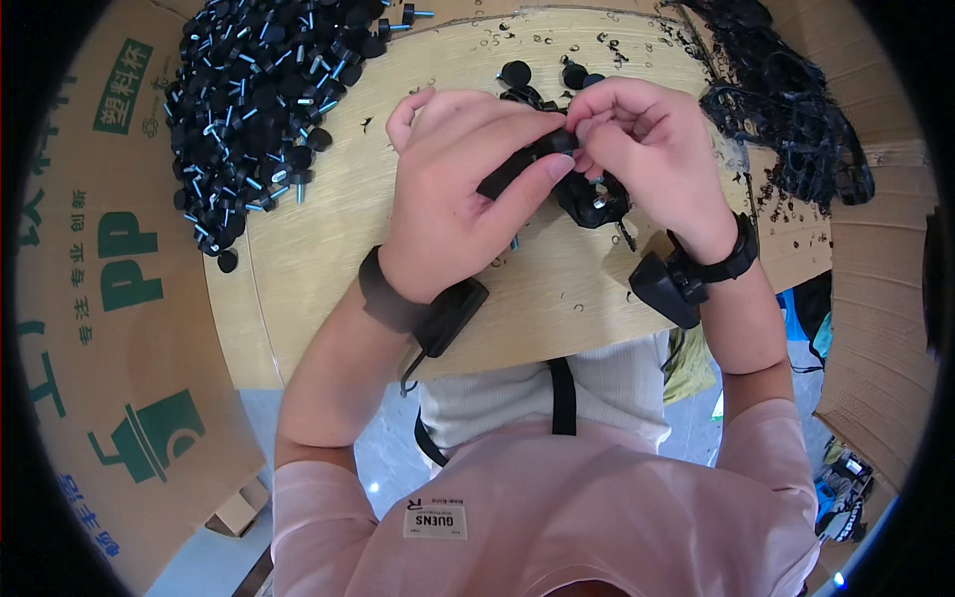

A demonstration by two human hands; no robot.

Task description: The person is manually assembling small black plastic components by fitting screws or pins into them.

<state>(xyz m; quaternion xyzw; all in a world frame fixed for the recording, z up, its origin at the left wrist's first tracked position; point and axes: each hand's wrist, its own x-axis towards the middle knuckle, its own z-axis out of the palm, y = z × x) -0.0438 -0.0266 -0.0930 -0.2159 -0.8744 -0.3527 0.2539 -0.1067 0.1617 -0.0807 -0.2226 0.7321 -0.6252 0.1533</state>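
Close together over the far middle of the wooden table [328, 289] are my two hands. My left hand [458, 169] is closed, thumb and fingers gripping a black round part [555, 142]. Its far side is hidden by the fingers. At that part's right edge, my right hand [652, 139] pinches with thumb and forefinger; what lies in the pinch is too small to make out. Beneath and beside the hands is a small group of black round-headed bolts [597, 204], with a black round head [515, 73] just beyond.
A large heap of black round-headed bolts [269, 109] with silvery threaded shanks covers the far left. At the far right lies a tangled pile of black stringy scrap [786, 119]. Small black curled shavings dot the table. Cardboard walls [129, 229] stand on both sides.
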